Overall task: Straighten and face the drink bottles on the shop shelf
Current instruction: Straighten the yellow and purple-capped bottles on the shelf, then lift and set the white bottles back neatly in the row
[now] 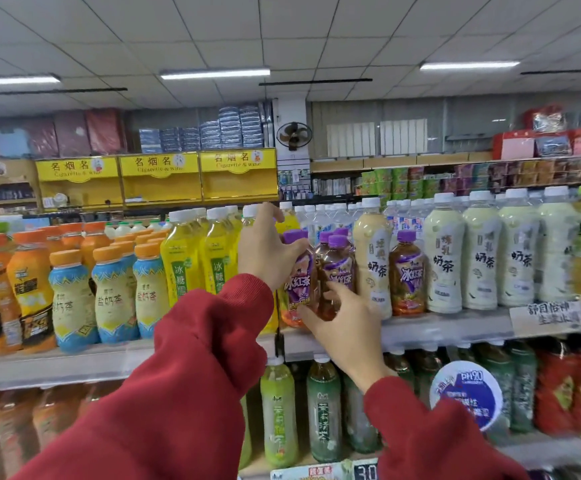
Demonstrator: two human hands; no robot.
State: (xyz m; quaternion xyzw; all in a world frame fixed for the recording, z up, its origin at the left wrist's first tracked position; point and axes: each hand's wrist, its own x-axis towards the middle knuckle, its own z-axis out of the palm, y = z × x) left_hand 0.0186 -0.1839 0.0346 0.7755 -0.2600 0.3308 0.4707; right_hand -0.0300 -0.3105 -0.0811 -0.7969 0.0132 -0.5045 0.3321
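The purple-capped iced tea bottles (334, 271) are stood on the upper shelf (438, 329), between the yellow bottles (185, 261) and the cream milk tea bottles (372, 261). Each is judged to be a full plastic bottle: moderately heavy, fairly stiff in the wall, smooth under its glossy label, and not fragile, though easily toppled against its neighbours. A hold at the shoulder or mid-body is advised, since the base is best left on the shelf for turning. The left hand (265, 251) is closed around the upper body of the leftmost purple-capped bottle (297, 282), just below its cap; the label is shown facing outward. The right hand (344, 327) is placed lower, with its fingers (332, 292) curled against the lower body of the adjacent bottle (337, 275); whether this grip is fully closed cannot be told. The two bottles are touching.
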